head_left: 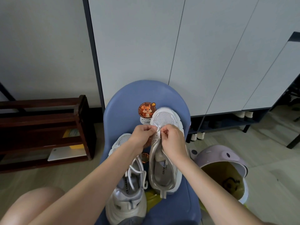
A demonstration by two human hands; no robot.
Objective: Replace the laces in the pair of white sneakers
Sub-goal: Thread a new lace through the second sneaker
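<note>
Two white sneakers lie on a blue stool (123,98), toes pointing away from me. The left sneaker (128,192) has a white lace (135,169) threaded loosely through its eyelets, the ends trailing over its opening. The right sneaker (165,159) shows an open tongue area with no lace visible along it. My left hand (142,133) and my right hand (172,140) meet over the right sneaker's lowest eyelets, near the toe mesh. Both pinch something small and white there; it looks like a lace, mostly hidden by my fingers.
A dark wooden shoe rack (43,130) stands at the left. A lilac bin (225,169) with an open lid sits at the right of the stool. White cabinet doors (162,46) rise behind, with shoes beneath. My bare knee (32,207) is at lower left.
</note>
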